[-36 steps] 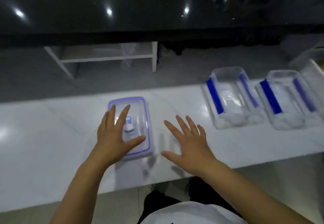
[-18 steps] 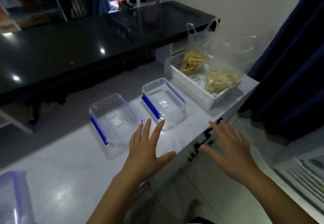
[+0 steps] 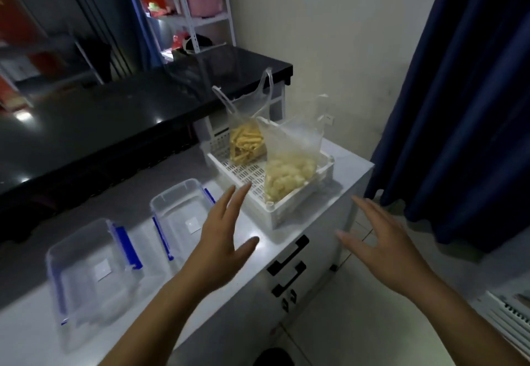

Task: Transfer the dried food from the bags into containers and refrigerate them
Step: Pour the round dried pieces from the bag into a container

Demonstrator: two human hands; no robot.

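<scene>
Your left hand (image 3: 220, 239): fingers spread wide, holding nothing, now raised over the counter (image 3: 28, 334) edge, nearer the white basket (image 3: 275, 211) than before. Your right hand (image 3: 381, 245): open, empty, off the counter's end. Bag of yellow sticks (image 3: 246, 142) and bag of pale pieces (image 3: 289, 173): upright in the basket at the counter's far end corner, closer in view. Two clear containers (image 3: 183, 211) (image 3: 89, 274): unmoved along the counter.

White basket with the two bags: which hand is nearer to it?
Left. The left hand reaches with its fingertips at the basket near edge; the right hand hovers off the counter's end, apart from it.
</scene>
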